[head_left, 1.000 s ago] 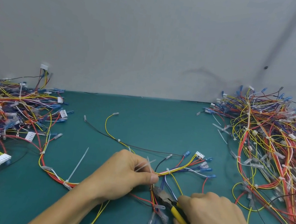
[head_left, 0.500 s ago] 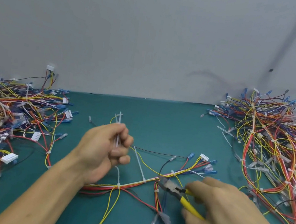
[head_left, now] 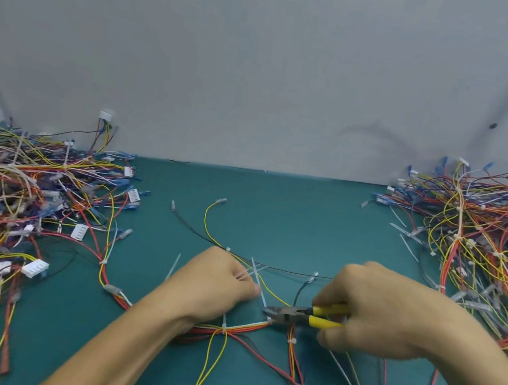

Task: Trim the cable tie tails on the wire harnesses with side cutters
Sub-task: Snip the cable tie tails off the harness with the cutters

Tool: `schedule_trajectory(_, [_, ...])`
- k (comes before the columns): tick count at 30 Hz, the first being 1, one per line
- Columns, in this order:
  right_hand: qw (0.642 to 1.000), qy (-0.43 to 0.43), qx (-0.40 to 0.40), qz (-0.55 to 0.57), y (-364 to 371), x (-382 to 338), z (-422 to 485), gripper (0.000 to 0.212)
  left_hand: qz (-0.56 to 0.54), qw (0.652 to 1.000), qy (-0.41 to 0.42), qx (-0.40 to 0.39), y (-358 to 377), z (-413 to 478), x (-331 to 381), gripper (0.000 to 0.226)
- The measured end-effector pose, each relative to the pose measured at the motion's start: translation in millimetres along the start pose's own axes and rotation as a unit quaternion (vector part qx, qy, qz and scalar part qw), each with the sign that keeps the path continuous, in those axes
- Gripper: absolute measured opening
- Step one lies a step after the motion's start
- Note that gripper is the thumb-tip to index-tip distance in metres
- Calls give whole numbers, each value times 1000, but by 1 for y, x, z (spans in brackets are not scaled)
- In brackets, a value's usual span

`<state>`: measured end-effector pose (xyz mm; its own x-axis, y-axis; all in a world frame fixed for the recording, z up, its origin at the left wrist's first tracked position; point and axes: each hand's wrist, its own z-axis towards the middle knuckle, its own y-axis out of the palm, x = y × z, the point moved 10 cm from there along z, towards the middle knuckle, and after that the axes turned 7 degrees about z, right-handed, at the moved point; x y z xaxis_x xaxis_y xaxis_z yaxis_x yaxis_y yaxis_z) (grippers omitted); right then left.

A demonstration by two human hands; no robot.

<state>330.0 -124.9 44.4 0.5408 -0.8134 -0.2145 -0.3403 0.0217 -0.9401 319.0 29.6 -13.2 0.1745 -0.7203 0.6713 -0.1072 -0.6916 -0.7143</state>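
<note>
The head view looks down on a green table (head_left: 291,218) set against a grey wall (head_left: 266,61). In the middle lies one wire harness (head_left: 241,326), a bundle of red, orange and yellow wires running left to right, with single yellow and black wires looping off toward the wall. The left hand (head_left: 218,283) rests over the bundle with its fingers curled, pinching thin white cable tie tails (head_left: 255,272) that stick out past its knuckles toward the right. The right hand (head_left: 370,314) is wrapped round the yellow handles of the side cutters (head_left: 303,316), which lie nearly level with their dark nose pointing left. The nose sits just beside the left hand's thumb and just above a white tie on the bundle. The handles stand slightly apart, and motion blur hides whether the blades touch a tail. A loose white cable tie (head_left: 172,266) lies on the table just left of the left wrist. A large tangled heap of harnesses (head_left: 11,204) fills the left edge, with a white plug (head_left: 34,268) at its near side. A second heap (head_left: 487,246) fills the right edge, behind the right forearm.
</note>
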Motion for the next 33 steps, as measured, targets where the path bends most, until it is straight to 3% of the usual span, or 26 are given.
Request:
schedule_trajectory(4, [1000, 2, -7, -6, 4, 6, 2, 29, -19, 1000, 1, -2, 10, -1, 7, 14])
schedule_trajectory(7, [1000, 8, -23, -7, 5, 15, 0, 26, -1, 1000, -7, 13, 12, -2, 6, 17])
schedule_trajectory(11, [999, 15, -36, -9, 3, 24, -5, 26, 170, 977, 45, 124, -10, -11, 27, 19])
schedule_trajectory(15, [999, 23, -38, -20, 2, 25, -9, 21, 227, 944, 111, 211, -19, -25, 56, 24])
schedule_trajectory(19, [998, 24, -50, -17, 7, 22, -9, 19, 150, 984, 3, 93, 0, -16, 30, 42])
schedule_trajectory(23, [998, 9, -54, -12, 12, 16, -6, 23, -16, 999, -37, 4, 22, -12, 16, 37])
schedule_trajectory(26, [998, 12, -56, -13, 12, 18, -6, 19, -78, 997, -30, 2, 28, -10, 17, 27])
schedule_trajectory(33, [999, -23, -39, 10, 13, 20, -5, 18, -55, 996, 65, 30, 20, -11, 28, 21])
